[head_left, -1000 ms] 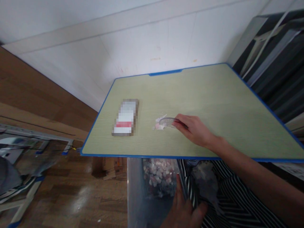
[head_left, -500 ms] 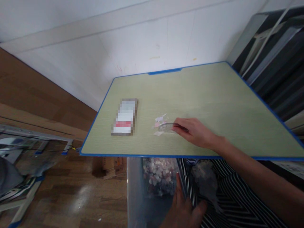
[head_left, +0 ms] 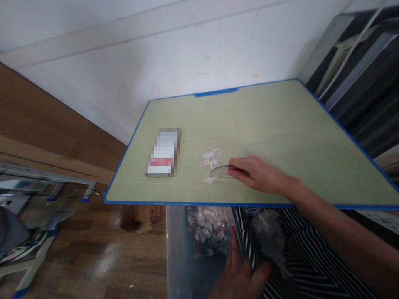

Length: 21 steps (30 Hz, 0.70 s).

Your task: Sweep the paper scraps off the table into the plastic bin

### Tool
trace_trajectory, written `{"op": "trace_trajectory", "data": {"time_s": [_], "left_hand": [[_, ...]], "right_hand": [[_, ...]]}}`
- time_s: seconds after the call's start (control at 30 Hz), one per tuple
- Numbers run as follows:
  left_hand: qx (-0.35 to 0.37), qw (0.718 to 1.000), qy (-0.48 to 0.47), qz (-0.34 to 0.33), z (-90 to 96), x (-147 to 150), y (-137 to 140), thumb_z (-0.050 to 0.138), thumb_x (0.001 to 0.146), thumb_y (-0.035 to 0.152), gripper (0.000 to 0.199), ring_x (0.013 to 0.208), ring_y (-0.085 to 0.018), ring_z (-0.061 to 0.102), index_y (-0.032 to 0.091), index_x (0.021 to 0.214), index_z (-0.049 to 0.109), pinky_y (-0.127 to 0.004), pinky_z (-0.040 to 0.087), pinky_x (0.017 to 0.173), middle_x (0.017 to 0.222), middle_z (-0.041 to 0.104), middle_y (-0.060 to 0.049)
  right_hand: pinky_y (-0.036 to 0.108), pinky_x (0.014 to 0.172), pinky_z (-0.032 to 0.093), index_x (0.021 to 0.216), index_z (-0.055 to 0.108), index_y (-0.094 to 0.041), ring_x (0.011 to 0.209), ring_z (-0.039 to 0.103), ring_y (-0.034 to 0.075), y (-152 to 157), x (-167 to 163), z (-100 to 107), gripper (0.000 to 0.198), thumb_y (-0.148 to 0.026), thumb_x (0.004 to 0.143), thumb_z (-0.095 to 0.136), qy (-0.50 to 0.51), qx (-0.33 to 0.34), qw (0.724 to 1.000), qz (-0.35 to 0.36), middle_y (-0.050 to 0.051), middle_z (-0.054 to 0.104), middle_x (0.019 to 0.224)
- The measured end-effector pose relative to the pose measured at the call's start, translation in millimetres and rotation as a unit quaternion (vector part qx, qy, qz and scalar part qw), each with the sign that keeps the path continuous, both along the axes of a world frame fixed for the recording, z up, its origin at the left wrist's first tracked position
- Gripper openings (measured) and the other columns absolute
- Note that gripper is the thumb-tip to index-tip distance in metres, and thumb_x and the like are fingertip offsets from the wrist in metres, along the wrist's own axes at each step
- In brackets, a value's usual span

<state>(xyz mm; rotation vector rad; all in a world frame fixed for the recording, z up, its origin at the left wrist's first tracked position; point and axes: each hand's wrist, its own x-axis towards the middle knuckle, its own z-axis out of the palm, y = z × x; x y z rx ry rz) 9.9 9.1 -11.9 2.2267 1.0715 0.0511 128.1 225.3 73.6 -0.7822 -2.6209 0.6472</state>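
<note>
My right hand grips a clear, curved plastic protractor between thumb and fingers, its edge low over the table. Small pale and pink paper scraps lie just beyond the protractor, and another scrap is at its left tip. Below the table edge, my left hand rests along the side of a translucent plastic bin, index finger stretched out and thumb apart. Inside the bin is a clear bag of similar pale pieces.
A phone with a blurred screen lies at the left of the blue-edged table. Behind the table is a white wall. Dark folded items lean at the right. A cardboard box sits on the wooden floor below.
My right hand has moved the protractor slightly toward me and to the right, leaving more of the scraps uncovered. My left hand stays at the bin's side.
</note>
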Motion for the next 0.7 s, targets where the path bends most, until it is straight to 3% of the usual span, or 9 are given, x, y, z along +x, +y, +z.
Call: {"op": "trace_trajectory", "data": {"time_s": [0.13, 0.27, 0.47, 0.6, 0.7], "left_hand": [[-0.046, 0.999, 0.016, 0.004, 8.4, 1.0, 4.7, 0.059, 0.090, 0.009, 0.049, 0.127, -0.052, -0.002, 0.021, 0.133, 0.039, -0.068, 0.031, 0.096, 0.147, 0.020, -0.030], [-0.066, 0.997, 0.006, 0.029, 4.9, -1.5, 2.9, 0.062, 0.087, 0.005, 0.048, 0.129, -0.051, -0.001, 0.019, 0.130, 0.046, -0.065, 0.030, 0.099, 0.151, 0.005, -0.028], [0.007, 0.998, -0.047, 0.049, -15.6, -8.6, -8.2, 0.065, 0.086, 0.010, 0.051, 0.136, -0.043, 0.007, 0.026, 0.132, 0.046, -0.055, 0.033, 0.103, 0.155, 0.007, -0.017], [0.050, 0.997, -0.044, 0.029, -17.4, -7.7, -8.9, 0.064, 0.086, 0.008, 0.057, 0.135, -0.044, -0.005, 0.024, 0.136, 0.039, -0.060, 0.033, 0.101, 0.153, 0.014, -0.020], [0.056, 0.997, -0.049, 0.025, -15.0, -7.0, -8.5, 0.061, 0.090, 0.010, 0.056, 0.132, -0.045, -0.013, 0.024, 0.137, 0.034, -0.059, 0.034, 0.101, 0.154, 0.004, -0.021]], "right_hand": [[0.026, 0.057, 0.029, 0.074, 0.049, -0.019, 0.058, 0.044, 0.012, 0.1, 1.6, 0.3, 0.026, -0.030, 0.094, 0.036, 0.001, -0.011, 1.000, 0.005, 0.002, 0.054, 0.063], [0.026, 0.056, 0.028, 0.072, 0.046, -0.019, 0.057, 0.045, 0.012, 3.6, 9.6, 9.1, 0.027, -0.031, 0.094, 0.037, -0.009, -0.022, 0.999, 0.025, 0.000, 0.051, 0.062], [0.027, 0.053, 0.025, 0.069, 0.047, -0.019, 0.051, 0.043, 0.011, 7.7, 50.8, 34.5, 0.031, -0.034, 0.095, 0.038, -0.084, -0.060, 0.995, 0.017, -0.003, 0.045, 0.055], [0.028, 0.051, 0.026, 0.064, 0.048, -0.019, 0.049, 0.048, 0.012, 4.7, 86.7, 44.7, 0.033, -0.037, 0.091, 0.040, -0.144, -0.098, 0.984, -0.024, 0.000, 0.050, 0.053], [0.028, 0.050, 0.030, 0.064, 0.051, -0.019, 0.051, 0.051, 0.014, 3.8, 104.4, 47.8, 0.033, -0.038, 0.089, 0.041, -0.169, -0.126, 0.977, -0.042, 0.002, 0.055, 0.056]]}}
